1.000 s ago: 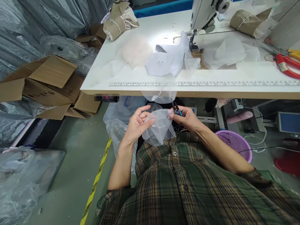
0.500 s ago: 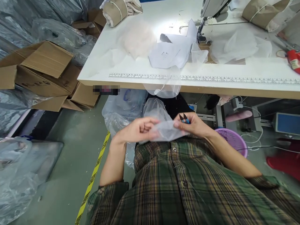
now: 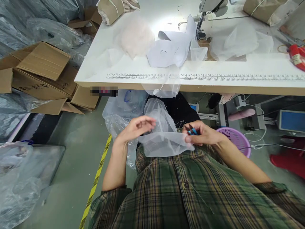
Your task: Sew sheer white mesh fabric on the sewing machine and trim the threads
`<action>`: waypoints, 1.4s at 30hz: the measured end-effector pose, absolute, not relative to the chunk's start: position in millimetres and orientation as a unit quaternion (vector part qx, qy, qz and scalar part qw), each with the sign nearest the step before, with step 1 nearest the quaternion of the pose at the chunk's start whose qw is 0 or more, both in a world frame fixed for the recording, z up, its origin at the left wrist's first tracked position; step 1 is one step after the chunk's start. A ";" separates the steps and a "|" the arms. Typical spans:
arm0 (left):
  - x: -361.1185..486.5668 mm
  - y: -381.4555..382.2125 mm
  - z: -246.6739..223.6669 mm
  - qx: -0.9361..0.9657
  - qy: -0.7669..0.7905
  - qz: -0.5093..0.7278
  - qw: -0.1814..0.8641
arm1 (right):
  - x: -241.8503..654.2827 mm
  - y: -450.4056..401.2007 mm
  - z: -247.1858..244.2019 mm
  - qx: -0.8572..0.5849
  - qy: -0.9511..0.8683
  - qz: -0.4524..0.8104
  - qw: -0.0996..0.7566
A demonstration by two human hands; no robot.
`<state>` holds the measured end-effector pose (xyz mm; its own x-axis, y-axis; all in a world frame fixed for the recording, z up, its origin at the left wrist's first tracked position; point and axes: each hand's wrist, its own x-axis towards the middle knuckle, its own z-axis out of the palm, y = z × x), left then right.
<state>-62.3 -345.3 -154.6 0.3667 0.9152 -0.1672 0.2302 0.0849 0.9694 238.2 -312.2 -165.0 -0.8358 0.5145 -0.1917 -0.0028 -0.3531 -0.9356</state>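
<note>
A strip of sheer white fabric stretches across my lap, against the plaid shirt. My right hand pinches its right end between thumb and finger. Small blue-handled thread snips are tucked in the same hand, their dark blades pointing up and left. My left hand hovers by the fabric's left end, fingers apart and nothing seen in them. More sheer white fabric lies over my legs just beyond the hands.
A white sewing table with a printed ruler stands in front, carrying a sewing machine, white paper pieces and sheer fabric. A purple basket is on the right, a cardboard box on the left.
My left hand has come off the fabric and its fingers have opened. The fabric has spread out and hangs lower. My right hand keeps its pinch, slightly lower, with the snips turned.
</note>
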 end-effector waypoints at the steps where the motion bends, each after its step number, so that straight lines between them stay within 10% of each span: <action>1: -59.3 -336.2 -163.8 0.613 0.542 0.324 0.475 | 243.2 -311.9 -159.3 -0.236 -0.526 0.796 0.186; 7: -35.8 -303.3 -219.2 0.671 0.643 0.305 0.207 | 260.1 -298.8 -125.2 -0.312 -0.444 0.735 0.408; 14: -34.0 -323.3 -222.0 0.699 0.593 0.375 0.138 | 231.6 -277.4 -105.7 -0.320 -0.504 0.679 0.427; 25: -32.4 -379.4 -205.8 0.787 0.516 0.262 0.215 | 241.0 -270.2 -104.4 -0.378 -0.486 0.614 0.493; 42: -40.7 -350.8 -204.7 0.399 0.571 0.621 0.360 | 256.5 -273.3 -115.1 -0.379 -0.466 0.613 0.514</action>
